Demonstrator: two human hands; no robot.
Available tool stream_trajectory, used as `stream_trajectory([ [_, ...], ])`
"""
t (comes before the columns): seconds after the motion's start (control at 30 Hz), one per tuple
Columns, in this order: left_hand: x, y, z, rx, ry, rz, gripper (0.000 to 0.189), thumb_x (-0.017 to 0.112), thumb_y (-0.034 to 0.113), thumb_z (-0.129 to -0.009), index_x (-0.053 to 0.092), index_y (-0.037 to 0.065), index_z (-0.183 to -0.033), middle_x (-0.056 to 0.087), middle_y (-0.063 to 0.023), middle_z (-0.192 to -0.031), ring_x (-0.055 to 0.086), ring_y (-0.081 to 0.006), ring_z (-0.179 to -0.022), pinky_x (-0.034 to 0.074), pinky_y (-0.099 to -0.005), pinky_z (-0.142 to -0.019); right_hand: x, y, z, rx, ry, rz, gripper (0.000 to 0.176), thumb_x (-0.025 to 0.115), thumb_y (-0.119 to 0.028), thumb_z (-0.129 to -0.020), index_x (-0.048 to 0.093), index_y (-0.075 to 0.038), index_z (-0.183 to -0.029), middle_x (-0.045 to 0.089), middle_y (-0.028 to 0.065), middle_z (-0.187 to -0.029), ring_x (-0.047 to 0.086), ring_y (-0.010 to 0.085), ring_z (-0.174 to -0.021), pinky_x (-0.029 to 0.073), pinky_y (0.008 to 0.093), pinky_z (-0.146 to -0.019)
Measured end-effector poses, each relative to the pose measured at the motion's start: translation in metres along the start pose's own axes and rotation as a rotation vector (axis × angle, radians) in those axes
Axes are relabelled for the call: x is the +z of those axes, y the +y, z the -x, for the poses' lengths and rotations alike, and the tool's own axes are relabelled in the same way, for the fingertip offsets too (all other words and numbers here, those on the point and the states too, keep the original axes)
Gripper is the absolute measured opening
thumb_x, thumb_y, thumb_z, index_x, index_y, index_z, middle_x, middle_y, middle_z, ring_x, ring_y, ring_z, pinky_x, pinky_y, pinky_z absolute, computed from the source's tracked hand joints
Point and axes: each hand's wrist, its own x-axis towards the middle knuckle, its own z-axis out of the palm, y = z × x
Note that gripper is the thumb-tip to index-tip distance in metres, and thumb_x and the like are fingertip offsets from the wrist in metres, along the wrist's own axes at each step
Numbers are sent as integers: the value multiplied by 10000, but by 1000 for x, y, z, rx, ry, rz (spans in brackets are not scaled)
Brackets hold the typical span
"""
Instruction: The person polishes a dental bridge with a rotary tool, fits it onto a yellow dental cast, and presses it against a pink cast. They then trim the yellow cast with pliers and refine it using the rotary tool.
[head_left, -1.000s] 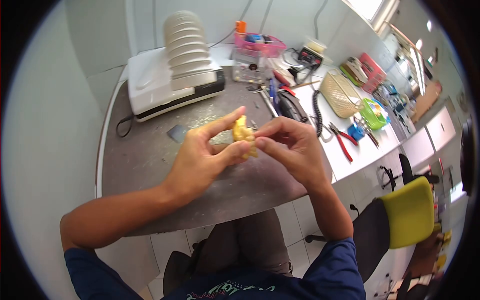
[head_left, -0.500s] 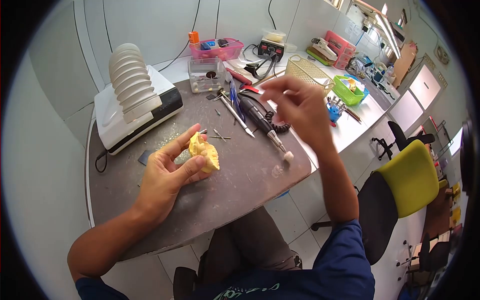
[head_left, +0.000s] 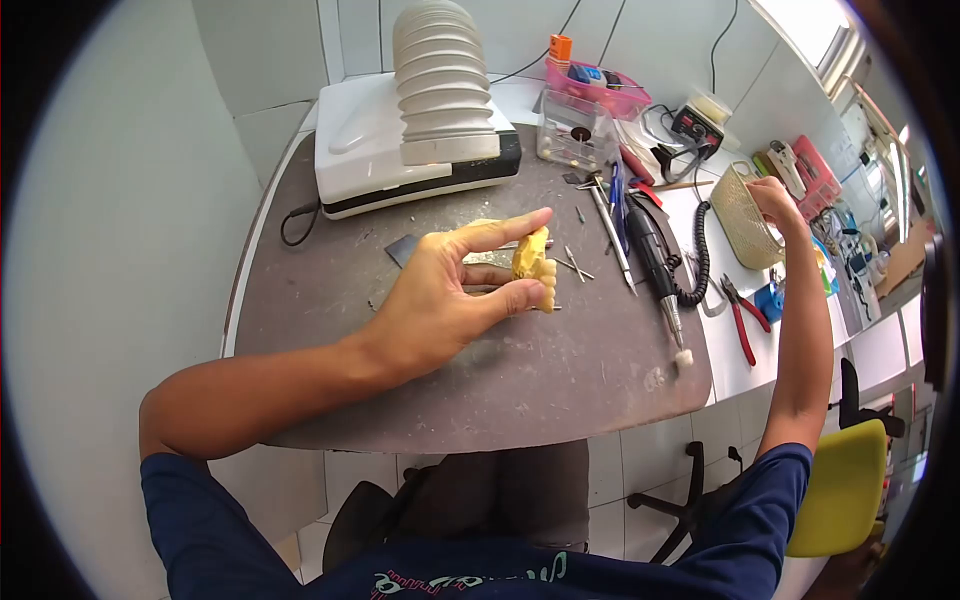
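Between the thumb and fingers of my left hand (head_left: 425, 275) is a small yellow dental cast (head_left: 528, 258) with a row of cream teeth, held above the brown work board. My right hand (head_left: 776, 205) reaches to the cream woven basket (head_left: 737, 215) at the right. Its fingers go over the rim and are mostly hidden, so what they touch does not show. A black rotary handpiece (head_left: 652, 255) with a pale tip lies between the two hands. Red-handled pliers (head_left: 742, 325) lie below the basket. Several thin burs (head_left: 575, 264) rest just right of the cast.
A white machine (head_left: 360, 135) with a ribbed hose (head_left: 442, 85) occupies the back left. Behind the tools stand a clear box (head_left: 578, 135) and a pink basket (head_left: 625, 95). A long metal instrument (head_left: 612, 235) lies beside the handpiece. A yellow-green chair (head_left: 843, 490) is at lower right.
My right hand has moved from above the handpiece to the cream basket at the right. My left hand has turned the cast to another angle. The view has swung, and the red-handled pliers now show.
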Motion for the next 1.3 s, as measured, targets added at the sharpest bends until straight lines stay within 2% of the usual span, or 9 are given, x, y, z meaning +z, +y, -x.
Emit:
stream_trajectory([
  [0.07,-1,0,-1,15,11,-12,622,713,68,-887,436,33,-1443,533,-130,-1346,620,-154,-1072,541,-283,-957,7,1,-2,25,-8,-27,224,664,-240,-884,700,-30,-818,570,-17,-665,537,96,-562,452,295,-472],
  [0.17,-2,0,-1,30,28,-67,600,711,66,-889,457,40,-1432,539,-127,-1329,622,-152,-1060,543,-282,-951,9,8,-5,-13,-113,-240,255,621,-231,-929,698,-19,-1046,670,9,-852,614,101,-722,510,278,-588],
  [0.27,-2,-1,-2,16,25,-53,592,712,70,-889,467,46,-1427,539,-126,-1319,627,-156,-1051,546,-280,-944,10,15,-16,-20,-160,-322,332,658,-286,-908,688,-37,-1126,687,29,-903,640,113,-766,542,305,-643],
  [0.6,-4,1,-2,2,-26,-26,634,701,109,-909,403,19,-1461,566,-122,-1292,633,-162,-1051,545,-271,-922,18,-7,3,15,-287,-398,259,615,-164,-950,663,-6,-1149,696,45,-940,650,111,-763,541,271,-658],
  [0.9,-5,2,-2,-102,-4,132,623,680,123,-923,389,19,-1464,529,-128,-1335,635,-182,-1068,561,-314,-946,15,8,-15,-22,-196,-480,235,606,-134,-943,665,13,-1117,685,44,-907,647,118,-743,544,271,-640],
  [1.1,-4,1,-1,-88,-4,110,614,681,127,-923,400,31,-1460,544,-103,-1303,634,-178,-1065,570,-323,-936,-2,-4,4,84,-93,-452,187,635,-107,-885,671,-76,-1066,637,9,-865,608,130,-706,510,261,-616],
  [1.17,-4,1,0,-82,-1,113,613,682,131,-923,402,34,-1460,554,-97,-1287,637,-175,-1058,571,-320,-933,-4,-18,22,139,56,-410,215,627,-134,-879,658,-129,-1092,623,-14,-859,592,114,-694,481,227,-622],
  [1.23,-4,0,0,-66,7,105,610,685,141,-923,410,46,-1459,585,-85,-1239,646,-163,-1032,575,-313,-920,-14,-18,27,127,39,-375,247,611,-172,-890,642,-153,-1134,639,-23,-902,600,91,-733,464,209,-665],
  [1.3,-5,-1,-1,-57,17,87,609,688,145,-922,416,53,-1458,600,-80,-1211,651,-157,-1018,578,-308,-910,-25,-19,36,21,194,-327,247,586,-201,-914,639,-155,-1150,664,-14,-958,616,77,-792,470,229,-705],
])
